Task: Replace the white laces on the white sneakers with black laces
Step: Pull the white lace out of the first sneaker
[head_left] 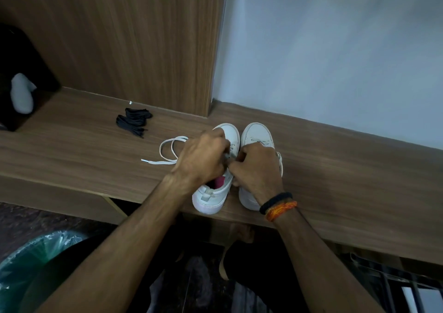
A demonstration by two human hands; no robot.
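Two white sneakers stand side by side on the wooden shelf (335, 169), toes pointing away from me. Over the left sneaker (213, 195) my left hand (203, 159) pinches the white lace (167, 154), whose loose end trails out to the left on the shelf. My right hand (259, 169) has curled fingers at the same sneaker's eyelets and also pinches the lace there; it covers much of the right sneaker (257, 133). The right sneaker still shows white lacing near its toe. Two bundles of black laces (134, 121) lie on the shelf at the back left.
A wooden panel (143, 49) and a pale wall (335, 61) rise behind the shelf. At the far left stands a dark object with a white item (21, 92) on it. A bin lined with a green bag (31, 269) sits on the floor at lower left.
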